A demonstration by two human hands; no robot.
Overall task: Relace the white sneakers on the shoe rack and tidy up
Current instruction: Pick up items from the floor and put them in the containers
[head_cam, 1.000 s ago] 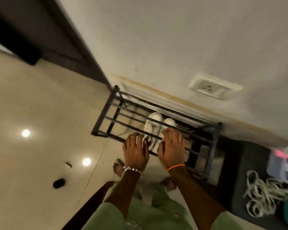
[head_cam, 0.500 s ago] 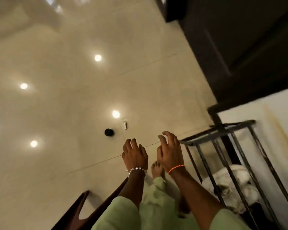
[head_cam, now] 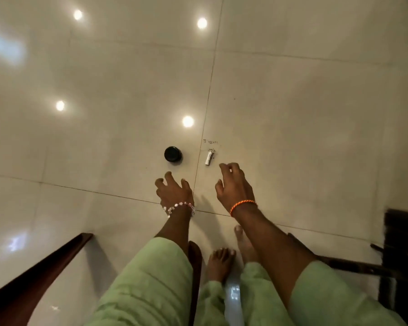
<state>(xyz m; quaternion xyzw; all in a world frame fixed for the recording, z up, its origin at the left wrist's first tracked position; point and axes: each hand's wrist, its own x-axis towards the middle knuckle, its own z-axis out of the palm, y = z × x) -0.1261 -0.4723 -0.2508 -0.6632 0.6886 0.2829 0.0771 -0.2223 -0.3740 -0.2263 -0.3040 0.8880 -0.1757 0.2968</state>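
My left hand (head_cam: 173, 192) hangs over the glossy tiled floor with loosely curled fingers and holds nothing. My right hand (head_cam: 233, 188) is beside it, fingers loosely curled too, also empty. On the floor just beyond the hands lie a small round black lid or tin (head_cam: 173, 154) and a small silver object (head_cam: 209, 157) with dark crumbs by it. Only a dark metal corner of the shoe rack (head_cam: 396, 257) shows at the lower right edge. The white sneakers are out of view.
A dark wooden edge (head_cam: 40, 271) runs diagonally at the lower left. My bare feet (head_cam: 220, 264) stand on the tiles below the hands. Ceiling lights reflect in the pale floor (head_cam: 304, 109), which stretches ahead.
My view has swung away from the rack to the floor. Both hands have left the rack's bars and now hang free over the tiles, nearer the black lid and silver object.
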